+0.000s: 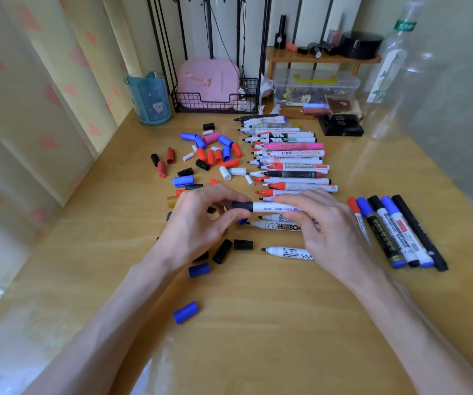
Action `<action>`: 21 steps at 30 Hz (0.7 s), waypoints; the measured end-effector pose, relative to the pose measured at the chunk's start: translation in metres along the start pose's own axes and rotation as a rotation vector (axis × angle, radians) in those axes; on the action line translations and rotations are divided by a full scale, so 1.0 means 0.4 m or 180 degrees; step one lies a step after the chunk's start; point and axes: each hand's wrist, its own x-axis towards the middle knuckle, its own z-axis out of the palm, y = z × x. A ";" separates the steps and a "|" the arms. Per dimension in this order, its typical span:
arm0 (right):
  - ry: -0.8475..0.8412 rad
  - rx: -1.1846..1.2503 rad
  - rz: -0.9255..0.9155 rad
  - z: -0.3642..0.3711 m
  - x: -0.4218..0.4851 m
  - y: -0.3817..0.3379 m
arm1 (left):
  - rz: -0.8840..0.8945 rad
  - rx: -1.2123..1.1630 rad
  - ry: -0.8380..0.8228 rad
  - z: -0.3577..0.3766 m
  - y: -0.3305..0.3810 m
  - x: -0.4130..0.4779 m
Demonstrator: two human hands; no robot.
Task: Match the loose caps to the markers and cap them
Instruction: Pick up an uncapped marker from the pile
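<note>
The right hand (pixel 323 223) hides the rear ends of the held marker (pixel 269 207) and the near uncapped markers (pixel 280 226). The left hand (pixel 201 220) covers part of a gold cap (pixel 172 201) and a black cap (pixel 202 256). Print on the far markers (pixel 275 129) is unreadably small.

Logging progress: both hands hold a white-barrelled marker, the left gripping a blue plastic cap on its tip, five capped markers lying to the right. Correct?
Head view: the plastic cap in the left hand is black, not blue. The right hand holds the white-barrelled marker; five capped markers lie right.
</note>
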 end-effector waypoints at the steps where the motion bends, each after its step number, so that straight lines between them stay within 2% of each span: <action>1: -0.0035 0.0017 0.0018 -0.001 0.000 0.000 | 0.0031 0.0041 -0.0027 -0.002 0.001 0.000; 8: -0.0108 0.0253 0.0376 -0.005 -0.004 -0.009 | -0.0026 -0.0010 0.0048 -0.009 0.002 -0.001; 13: 0.0073 0.0464 0.0919 -0.009 -0.007 -0.014 | -0.0166 -0.0037 0.0040 -0.005 0.000 -0.005; 16: 0.0175 0.0881 0.1355 -0.018 -0.003 -0.001 | -0.0317 -0.0137 0.0102 -0.009 -0.003 -0.005; 21: 0.0220 0.1241 0.1456 -0.021 -0.001 0.015 | -0.0368 -0.0114 0.0122 -0.014 -0.007 -0.003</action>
